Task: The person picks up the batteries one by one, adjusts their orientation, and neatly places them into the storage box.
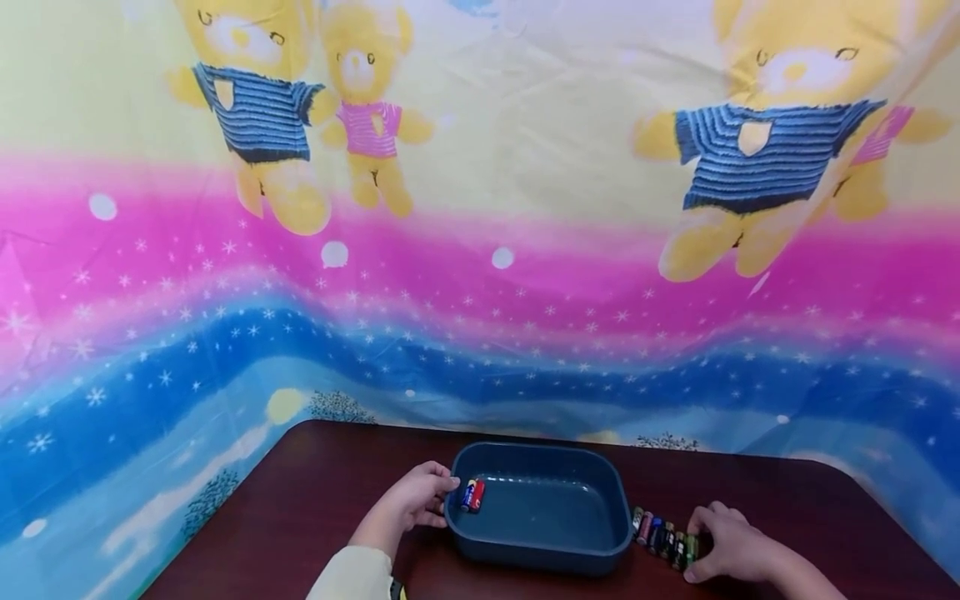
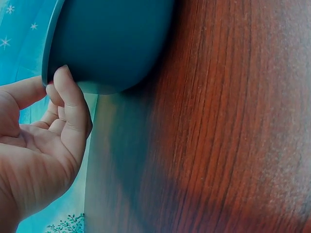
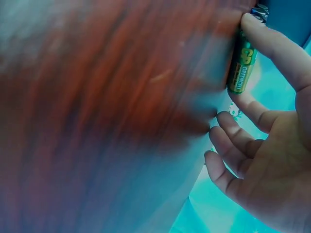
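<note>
A dark blue-grey plastic basin [image 1: 555, 560] stands on the table. My left hand [image 1: 422, 498] pinches its left rim, with the thumb at the edge and the other fingers against the outer wall [image 2: 112, 43]. Inside, near that hand, lie a red battery [image 1: 477, 495] and a blue one [image 1: 467, 497]. Several batteries [image 1: 663, 537] form a slanting row just right of the basin. At the row's right end my right hand [image 1: 731, 546] pinches a green GP Greencell battery [image 3: 242, 65] lengthwise between thumb and forefinger. Its other fingers hang loosely bent.
The dark red-brown wooden table [image 1: 300, 500] extends to both sides of the basin. Behind it hangs a cloth [image 1: 495, 333] printed with teddy bears and snowflakes, close against the table's far edge. A pale sleeve [image 1: 352, 573] covers the left forearm.
</note>
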Available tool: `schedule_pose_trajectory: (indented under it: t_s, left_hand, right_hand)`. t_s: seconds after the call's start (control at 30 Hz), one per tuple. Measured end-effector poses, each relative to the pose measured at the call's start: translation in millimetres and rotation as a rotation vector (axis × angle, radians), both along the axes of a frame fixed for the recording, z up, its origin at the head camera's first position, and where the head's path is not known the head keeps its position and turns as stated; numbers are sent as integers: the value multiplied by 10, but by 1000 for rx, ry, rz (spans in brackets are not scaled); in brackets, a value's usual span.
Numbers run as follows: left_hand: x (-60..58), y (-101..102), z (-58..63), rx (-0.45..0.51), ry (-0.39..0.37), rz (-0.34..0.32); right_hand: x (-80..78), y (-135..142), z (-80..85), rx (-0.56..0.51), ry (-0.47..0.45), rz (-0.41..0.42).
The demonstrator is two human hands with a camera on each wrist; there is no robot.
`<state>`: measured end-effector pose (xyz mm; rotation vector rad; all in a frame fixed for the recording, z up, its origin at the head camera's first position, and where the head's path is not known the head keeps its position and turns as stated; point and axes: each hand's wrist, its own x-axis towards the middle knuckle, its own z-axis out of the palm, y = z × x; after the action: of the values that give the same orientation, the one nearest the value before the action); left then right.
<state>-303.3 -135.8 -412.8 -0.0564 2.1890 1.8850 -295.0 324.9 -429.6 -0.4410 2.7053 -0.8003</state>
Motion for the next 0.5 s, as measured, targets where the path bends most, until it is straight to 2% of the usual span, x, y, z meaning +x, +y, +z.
schedule_pose_trajectory:
  t_s: [0.13, 0.2, 0.23, 0.4, 0.5]
  left_hand:
    - [-21, -28, -6, -1, -23, -8]
    - [-25, -39, -3, 1, -33, -12]
    - [-27, -43, -7, 3, -37, -14]
    - [-33, -47, -23, 31, -40, -19]
    - [-43, -41, -34, 48, -31, -22]
  right_hand:
    - [-407, 343, -510, -54, -34, 14]
    - [-563, 480, -669, -76, -64, 29]
    - [-589, 505, -686, -107, -69, 43]
    - [-250, 197, -118, -336, -140, 29]
    - [-113, 67, 96, -427, -152, -79]
